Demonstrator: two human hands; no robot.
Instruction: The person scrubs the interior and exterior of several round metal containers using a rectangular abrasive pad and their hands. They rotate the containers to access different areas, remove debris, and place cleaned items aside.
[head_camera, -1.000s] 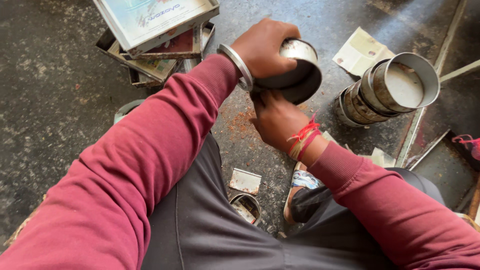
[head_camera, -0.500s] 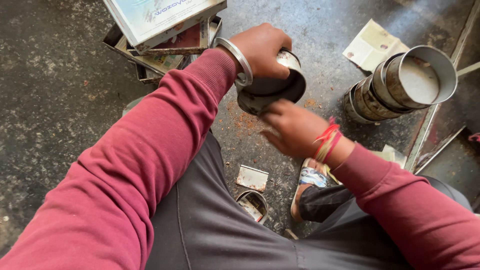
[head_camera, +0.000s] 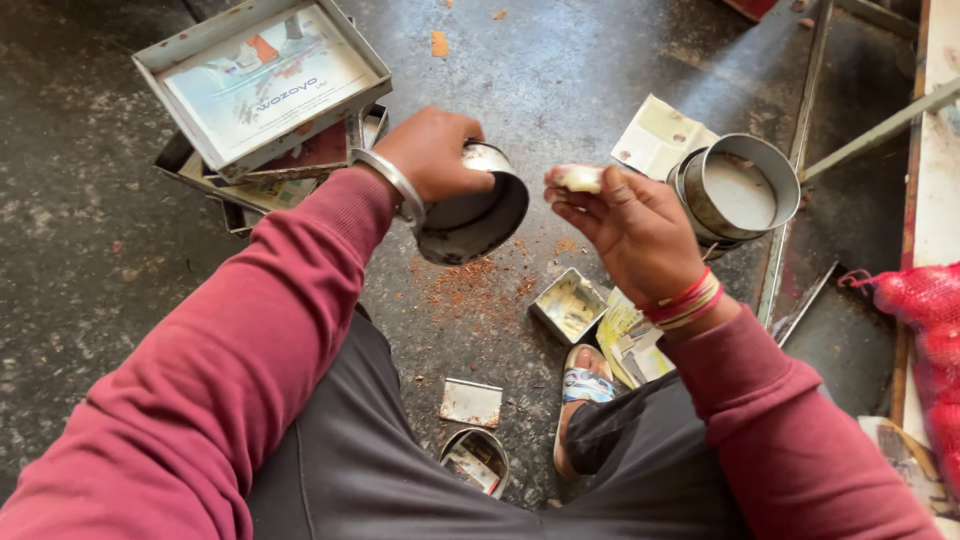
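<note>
While the left hand (head_camera: 432, 152) is clenched over the top of a round metal tin (head_camera: 478, 215), tilting it so its open mouth faces down and toward the body, the right hand (head_camera: 630, 225) sits just beside it, palm up, fingertips pinched on a small pale lump (head_camera: 580, 178), maybe a wad or bit of soap, can't tell which. Tin and lump are apart, not touching, both held above the floor w/ nothing supporting them underneath.

Below the tin there's a scatter of reddish-brown dust (head_camera: 475, 285) on the dark concrete floor (head_camera: 90, 260). Just right of that lies a small square metal tray (head_camera: 568, 305), w/ a flat metal piece (head_camera: 471, 402) and a second small round tin (head_camera: 476, 460) nearer the knees. A sandalled foot (head_camera: 580, 400) shows btwn the legs. Farther out: stack of rectangular trays (head_camera: 262, 85) at upper left, a nested row of round tins (head_camera: 735, 192) at right, a red mesh sack (head_camera: 925, 330) at the far right edge.

To do this bit well, I'd judge: keep the tin's mouth angled down so loose grit drops clear, hold the rim steady w/ the thumb side, and bring the lump in square to the inner wall, not the sharp edge
</note>
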